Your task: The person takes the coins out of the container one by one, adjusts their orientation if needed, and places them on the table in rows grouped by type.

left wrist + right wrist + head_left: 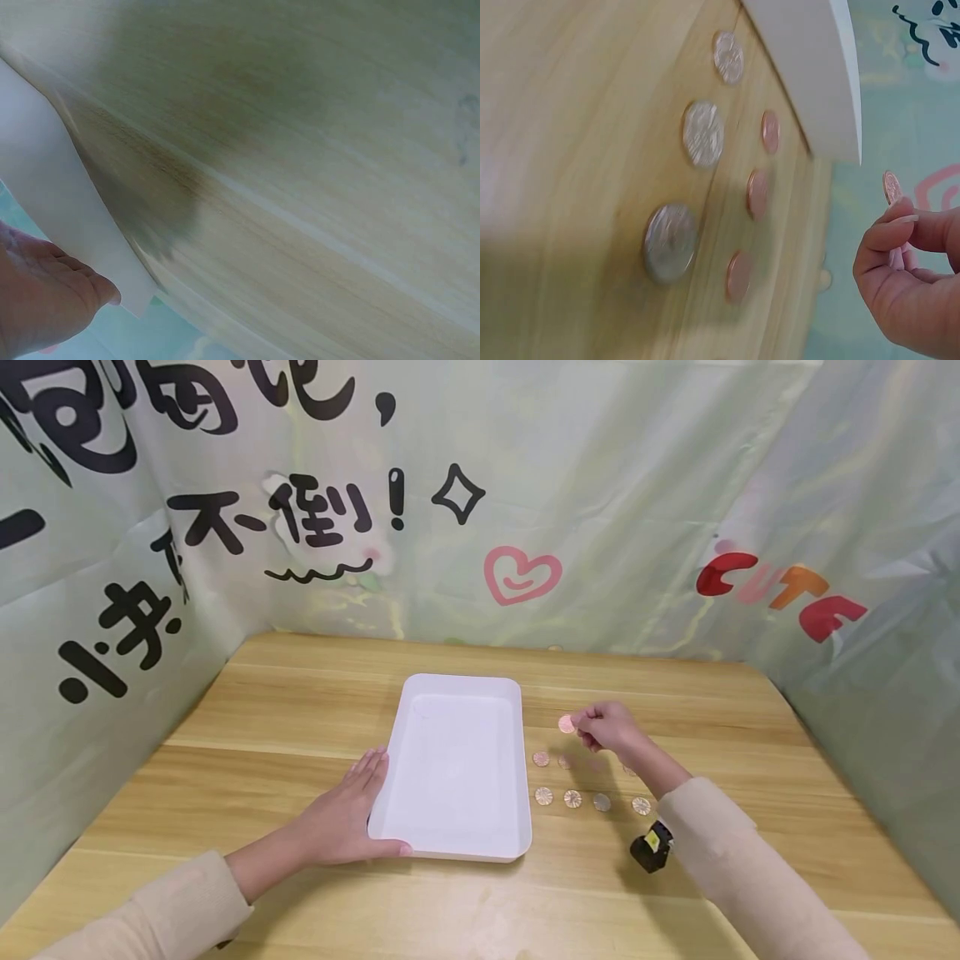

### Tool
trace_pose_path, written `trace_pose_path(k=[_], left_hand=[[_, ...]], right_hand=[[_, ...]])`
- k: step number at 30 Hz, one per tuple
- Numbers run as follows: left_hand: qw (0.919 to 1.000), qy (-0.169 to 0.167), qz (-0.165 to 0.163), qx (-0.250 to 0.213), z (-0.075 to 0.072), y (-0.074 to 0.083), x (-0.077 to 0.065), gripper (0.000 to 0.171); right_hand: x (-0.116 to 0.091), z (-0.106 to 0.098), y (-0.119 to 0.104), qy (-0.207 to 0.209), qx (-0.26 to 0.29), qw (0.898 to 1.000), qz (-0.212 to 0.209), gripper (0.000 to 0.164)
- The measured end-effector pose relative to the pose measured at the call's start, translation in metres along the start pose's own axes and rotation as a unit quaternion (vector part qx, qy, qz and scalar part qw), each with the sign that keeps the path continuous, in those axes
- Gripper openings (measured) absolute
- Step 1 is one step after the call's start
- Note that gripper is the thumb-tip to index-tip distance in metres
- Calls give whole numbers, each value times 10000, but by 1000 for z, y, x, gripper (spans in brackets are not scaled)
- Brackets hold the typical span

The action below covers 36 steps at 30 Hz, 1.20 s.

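Observation:
A white rectangular tray (459, 768) lies on the wooden table, its inside bare. My left hand (341, 814) touches its near left corner, fingers straight along the left side and thumb at the near rim. The left wrist view catches this hand (56, 296) against the tray's white wall (67, 180). Right of the tray and above the table, my right hand (609, 727) pinches a copper-coloured coin (566, 724) between thumb and fingertips. Below it lie two rows of coins, a copper one (757, 193) in the farther row and a silver one (703, 133) in the nearer.
A small black device (651, 847) with a yellow mark shows beside the right sleeve, at the wrist. Printed cloth (600, 510) walls in the table (315, 693) at the back and both sides. The right forearm partly covers the coin rows.

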State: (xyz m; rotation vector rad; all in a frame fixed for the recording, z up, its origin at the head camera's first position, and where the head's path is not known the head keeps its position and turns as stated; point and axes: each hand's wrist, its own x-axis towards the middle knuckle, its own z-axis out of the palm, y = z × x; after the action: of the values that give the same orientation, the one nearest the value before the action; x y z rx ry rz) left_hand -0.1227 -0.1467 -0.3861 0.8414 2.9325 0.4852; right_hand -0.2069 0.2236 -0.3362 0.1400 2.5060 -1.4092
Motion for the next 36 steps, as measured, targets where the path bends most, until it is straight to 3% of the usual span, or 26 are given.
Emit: trace_pose_path(k=[19, 26, 36], left_hand=[[10000, -3, -45, -47, 0, 0, 1, 119], [10000, 45, -28, -12, 0, -1, 0, 119], [10000, 49, -2, 24, 0, -1, 0, 119]], right_hand=[[-24, -59, 64, 30, -233, 9996, 167, 21], [-31, -80, 92, -10, -315, 9980, 546, 22], [-33, -87, 112, 234, -244, 9964, 778, 22]])
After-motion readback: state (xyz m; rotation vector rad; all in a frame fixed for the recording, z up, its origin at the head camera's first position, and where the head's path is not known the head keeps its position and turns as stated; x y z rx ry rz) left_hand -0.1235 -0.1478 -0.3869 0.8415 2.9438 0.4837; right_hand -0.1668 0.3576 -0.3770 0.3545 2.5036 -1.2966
